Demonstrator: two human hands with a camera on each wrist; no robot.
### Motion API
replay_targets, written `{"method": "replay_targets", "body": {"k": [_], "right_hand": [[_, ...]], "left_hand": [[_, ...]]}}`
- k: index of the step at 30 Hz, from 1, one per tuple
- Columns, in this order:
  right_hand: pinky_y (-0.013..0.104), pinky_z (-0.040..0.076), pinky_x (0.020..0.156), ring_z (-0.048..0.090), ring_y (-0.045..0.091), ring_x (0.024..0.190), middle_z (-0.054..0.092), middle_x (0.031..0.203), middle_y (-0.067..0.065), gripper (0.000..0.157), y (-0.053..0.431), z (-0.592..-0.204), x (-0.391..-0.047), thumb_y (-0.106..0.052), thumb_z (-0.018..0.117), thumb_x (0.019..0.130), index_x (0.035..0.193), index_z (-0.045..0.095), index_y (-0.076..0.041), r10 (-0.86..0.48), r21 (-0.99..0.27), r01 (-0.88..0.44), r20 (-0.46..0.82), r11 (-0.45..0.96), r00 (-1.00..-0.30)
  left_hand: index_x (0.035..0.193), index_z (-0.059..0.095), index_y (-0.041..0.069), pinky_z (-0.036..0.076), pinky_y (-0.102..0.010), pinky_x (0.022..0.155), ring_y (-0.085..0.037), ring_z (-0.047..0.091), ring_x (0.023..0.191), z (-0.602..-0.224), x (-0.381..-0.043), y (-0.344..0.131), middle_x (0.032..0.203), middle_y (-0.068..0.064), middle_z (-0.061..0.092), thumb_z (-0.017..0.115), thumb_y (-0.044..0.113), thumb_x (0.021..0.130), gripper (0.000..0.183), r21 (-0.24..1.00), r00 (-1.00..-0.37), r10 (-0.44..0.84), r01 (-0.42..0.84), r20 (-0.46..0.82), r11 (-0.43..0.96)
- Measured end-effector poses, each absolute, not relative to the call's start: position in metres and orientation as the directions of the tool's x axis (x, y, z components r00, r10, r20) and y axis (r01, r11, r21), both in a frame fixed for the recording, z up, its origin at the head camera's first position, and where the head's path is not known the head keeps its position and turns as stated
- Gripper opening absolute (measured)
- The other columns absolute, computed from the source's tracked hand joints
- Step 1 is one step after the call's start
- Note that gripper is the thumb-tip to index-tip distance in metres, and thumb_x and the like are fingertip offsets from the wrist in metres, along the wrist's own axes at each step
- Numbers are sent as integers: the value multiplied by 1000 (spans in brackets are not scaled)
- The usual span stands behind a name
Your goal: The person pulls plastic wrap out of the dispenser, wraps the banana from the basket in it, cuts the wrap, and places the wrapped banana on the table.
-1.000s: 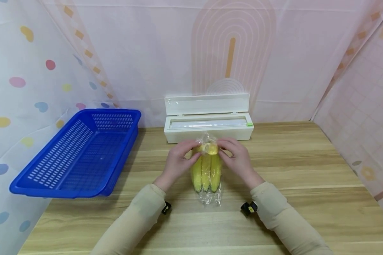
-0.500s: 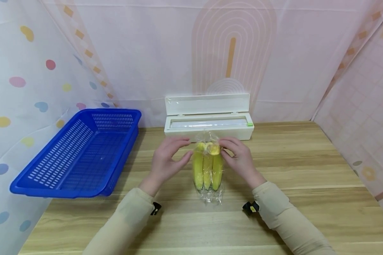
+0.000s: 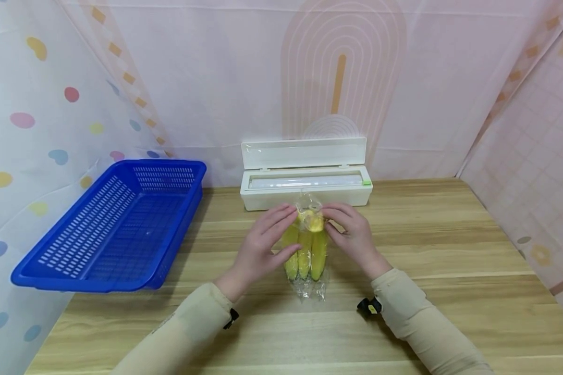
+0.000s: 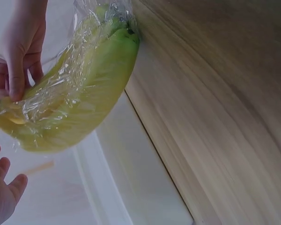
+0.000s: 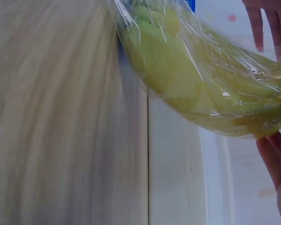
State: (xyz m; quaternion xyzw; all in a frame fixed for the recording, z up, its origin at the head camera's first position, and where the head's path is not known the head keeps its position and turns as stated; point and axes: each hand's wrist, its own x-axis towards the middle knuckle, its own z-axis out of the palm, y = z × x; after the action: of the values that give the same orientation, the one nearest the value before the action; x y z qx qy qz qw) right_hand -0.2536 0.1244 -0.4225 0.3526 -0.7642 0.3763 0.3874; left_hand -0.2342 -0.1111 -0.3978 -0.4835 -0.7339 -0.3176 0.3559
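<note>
A bunch of yellow-green bananas [image 3: 317, 255] is covered in clear plastic wrap [image 3: 311, 292], stem end up and tips toward the person. My right hand [image 3: 354, 235] pinches the bunch near the stem between thumb and fingers, as the right wrist view shows from close by at the wrapped bananas [image 5: 178, 70]. On the other side, my left hand [image 3: 258, 250] has its fingers extended, overlapping the left banana in the head view. In the left wrist view a gap shows between the left hand [image 4: 2, 192] and the bunch [image 4: 89, 98]. Loose wrap sticks out past both ends.
Just behind the bananas stands a white cling-film box [image 3: 305, 198], its lid [image 3: 305, 154] raised and a film roll [image 3: 305, 181] inside. A blue plastic basket [image 3: 175, 245] is at the left of the wooden table [image 3: 450, 250]. Patterned cloth hangs behind and at the sides.
My left hand let go of the stem area, drew away to the left, then came back beside the bunch with fingers extended. My right hand keeps its pinch.
</note>
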Motion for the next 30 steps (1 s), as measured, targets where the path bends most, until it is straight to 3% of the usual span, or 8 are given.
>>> {"method": "replay_targets", "body": {"k": [16,23,30], "right_hand": [[31,50,96,65,31,98,69,107,13,33,122,-423,-252,9,78,73,104,72,-2,-252,-255,-849,880,464,-402],[33,50,96,65,33,98,69,108,14,33,121,-422,-251,8,77,73,104,71,-1,-268,-222,-865,890,451,-368],[34,47,101,62,33,103,67,112,16,29,130,-418,-254,-6,74,80,108,68,1,-343,-224,-901,869,370,-357]], "left_hand": [[119,66,-4,45,-42,104,-31,62,115,-397,-242,-89,121,-17,67,84,1,72,51,264,-353,427,930,833,254],[117,68,-1,50,-37,98,-23,67,104,-395,-243,-83,113,-10,71,78,-2,77,41,243,-326,400,939,857,245],[108,69,-1,53,-50,91,-29,68,100,-397,-241,-81,107,-14,72,77,-4,74,35,208,-274,367,955,889,210]]}}
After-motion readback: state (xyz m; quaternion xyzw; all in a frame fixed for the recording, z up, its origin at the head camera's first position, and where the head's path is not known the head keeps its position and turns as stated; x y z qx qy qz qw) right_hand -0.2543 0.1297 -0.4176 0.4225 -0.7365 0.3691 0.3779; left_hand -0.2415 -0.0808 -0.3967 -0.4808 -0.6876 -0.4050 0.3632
